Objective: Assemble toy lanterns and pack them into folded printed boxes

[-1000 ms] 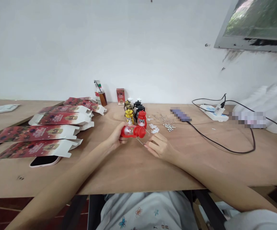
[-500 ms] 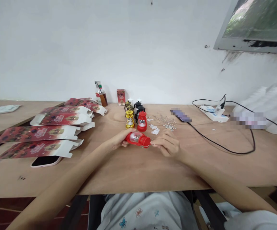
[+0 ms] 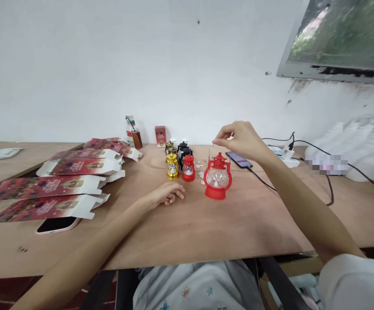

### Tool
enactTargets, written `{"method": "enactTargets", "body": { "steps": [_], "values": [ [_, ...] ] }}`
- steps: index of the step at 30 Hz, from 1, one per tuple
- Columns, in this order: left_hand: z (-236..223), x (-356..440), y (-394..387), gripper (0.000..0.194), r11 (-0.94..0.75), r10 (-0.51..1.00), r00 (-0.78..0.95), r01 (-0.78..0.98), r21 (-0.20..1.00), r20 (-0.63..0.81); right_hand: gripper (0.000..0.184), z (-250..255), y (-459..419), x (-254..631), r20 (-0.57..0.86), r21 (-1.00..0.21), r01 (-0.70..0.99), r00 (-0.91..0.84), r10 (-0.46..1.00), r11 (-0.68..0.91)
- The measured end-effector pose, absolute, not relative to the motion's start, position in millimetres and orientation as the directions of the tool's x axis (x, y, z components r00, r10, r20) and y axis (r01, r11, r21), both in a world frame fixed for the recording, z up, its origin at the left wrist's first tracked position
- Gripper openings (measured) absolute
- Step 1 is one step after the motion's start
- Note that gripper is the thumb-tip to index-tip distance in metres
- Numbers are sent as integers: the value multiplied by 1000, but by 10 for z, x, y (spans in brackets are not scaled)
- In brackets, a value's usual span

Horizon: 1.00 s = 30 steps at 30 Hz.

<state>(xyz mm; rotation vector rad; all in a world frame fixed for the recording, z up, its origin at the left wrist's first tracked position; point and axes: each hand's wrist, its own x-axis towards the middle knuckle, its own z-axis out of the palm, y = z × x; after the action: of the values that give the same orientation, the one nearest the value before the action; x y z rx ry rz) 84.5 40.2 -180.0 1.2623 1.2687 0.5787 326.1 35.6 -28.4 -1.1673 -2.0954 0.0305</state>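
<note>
My right hand (image 3: pixel 237 137) is raised, its fingers pinched on the thin wire handle of a small red lantern (image 3: pixel 218 178). The lantern hangs upright below the fingers, with a clear globe and a red base. My left hand (image 3: pixel 168 193) holds nothing; it rests low over the table with its fingers partly curled and apart. Just beyond it stand a gold lantern (image 3: pixel 172 167) and another red lantern (image 3: pixel 188 168). Behind these are black lanterns (image 3: pixel 183 155) and bronze ones. Small white pieces (image 3: pixel 201 174) lie partly hidden behind the hanging lantern.
Flat printed cartons (image 3: pixel 54 185) lie in a row at the left, over a phone (image 3: pixel 57 224). A bottle (image 3: pixel 133 134) and a small red box (image 3: pixel 160 136) stand by the wall. At the right are a cabled phone (image 3: pixel 239 159), a power strip (image 3: pixel 290 161) and white stacked items (image 3: pixel 368 146).
My left hand has let go of the red lantern. My right hand has lifted it by its wire handle, up and to the right, turning it from lying sideways to hanging upright.
</note>
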Motion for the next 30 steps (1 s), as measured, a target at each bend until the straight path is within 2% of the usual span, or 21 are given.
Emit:
{"method": "enactTargets", "body": {
  "steps": [5,10,24,27,30],
  "values": [
    [-1838,836,391,34,233,899,294,303,924,-323,16,-139,314,3358,554,-253,817,-316,770,517],
    [-1858,820,399,38,214,894,331,278,937,-302,11,-145,310,3363,471,-253,829,-346,812,499],
    [-1899,819,403,33,167,913,319,280,946,-255,22,-248,458,3345,834,-178,847,-141,534,502],
    [-1917,811,412,35,162,911,324,288,944,-256,27,-293,498,3404,843,-133,841,-183,506,525],
    [-1933,805,423,36,151,908,335,299,942,-251,24,-330,474,3391,754,-131,841,-260,603,526]
  ]
}}
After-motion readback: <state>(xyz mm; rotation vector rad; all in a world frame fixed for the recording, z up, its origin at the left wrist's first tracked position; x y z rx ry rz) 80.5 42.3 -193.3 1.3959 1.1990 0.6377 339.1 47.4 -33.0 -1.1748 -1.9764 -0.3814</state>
